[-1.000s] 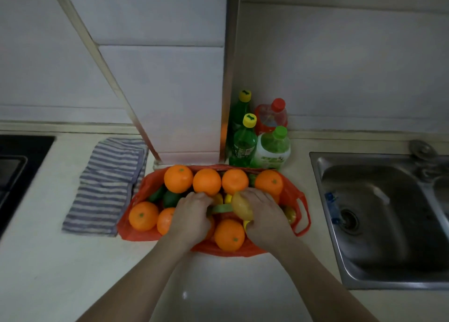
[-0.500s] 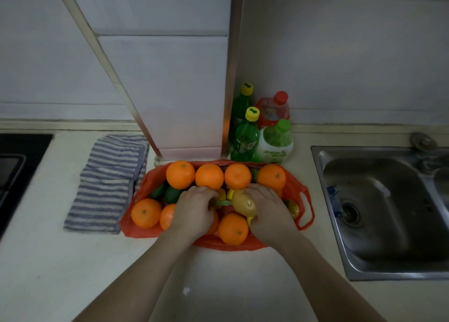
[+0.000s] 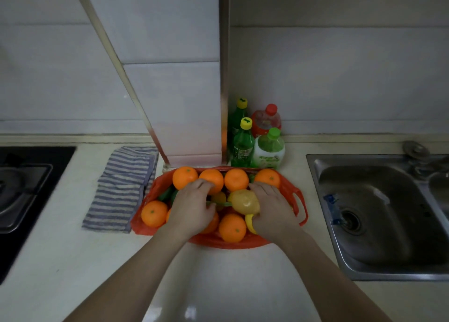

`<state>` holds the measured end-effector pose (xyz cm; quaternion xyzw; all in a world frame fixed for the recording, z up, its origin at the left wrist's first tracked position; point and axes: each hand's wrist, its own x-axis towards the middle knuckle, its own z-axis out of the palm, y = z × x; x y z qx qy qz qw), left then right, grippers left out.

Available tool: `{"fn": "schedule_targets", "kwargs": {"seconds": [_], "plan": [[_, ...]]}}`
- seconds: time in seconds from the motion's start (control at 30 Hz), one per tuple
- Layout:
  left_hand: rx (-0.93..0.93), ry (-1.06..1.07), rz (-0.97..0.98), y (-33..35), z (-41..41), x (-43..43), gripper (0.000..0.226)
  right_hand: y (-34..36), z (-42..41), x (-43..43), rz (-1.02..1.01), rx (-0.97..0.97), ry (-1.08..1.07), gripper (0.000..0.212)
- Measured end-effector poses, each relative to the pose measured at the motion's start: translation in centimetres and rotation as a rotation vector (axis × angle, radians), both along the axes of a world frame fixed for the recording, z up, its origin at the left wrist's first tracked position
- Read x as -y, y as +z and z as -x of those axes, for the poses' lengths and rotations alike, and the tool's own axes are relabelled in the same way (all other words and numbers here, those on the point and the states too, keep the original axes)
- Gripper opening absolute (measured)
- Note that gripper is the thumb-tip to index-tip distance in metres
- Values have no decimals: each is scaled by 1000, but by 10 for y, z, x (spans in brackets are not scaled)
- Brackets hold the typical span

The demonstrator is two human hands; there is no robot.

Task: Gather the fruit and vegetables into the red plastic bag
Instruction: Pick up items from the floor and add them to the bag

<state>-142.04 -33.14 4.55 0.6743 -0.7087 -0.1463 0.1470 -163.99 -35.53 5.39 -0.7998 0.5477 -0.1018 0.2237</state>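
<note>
A pale countertop (image 3: 73,261) runs below a white tiled wall (image 3: 340,73), with a steel sink (image 3: 379,214) at the right and a black hob (image 3: 21,190) cut off at the left edge. A striped cloth (image 3: 121,188) lies just left of the red plastic bag (image 3: 295,195), which sits open on the counter, filled with oranges (image 3: 232,227). Four bottles (image 3: 268,149) stand behind it. The left hand (image 3: 192,210) and right hand (image 3: 273,207) rest palm-down on the fruit, fingers loosely curled; whether either grips anything cannot be told. A yellowish fruit (image 3: 245,201) sits against the right thumb. Green vegetables (image 3: 167,194) are mostly hidden.
</note>
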Motion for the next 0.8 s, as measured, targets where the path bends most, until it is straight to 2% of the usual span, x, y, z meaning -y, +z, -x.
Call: {"fn": "schedule_targets", "kwargs": {"seconds": [0.23,0.5,0.8], "plan": [[94,26,42,34,4,-13,59,29,4,-8,79,-63,-5,72],[168,-72,140,67,-2,-16,59,68,-5,-27,190,-103,-87,63],[101,-216,197,101,-35,-30,51,97,-43,-74,277,-141,-292,57]]}}
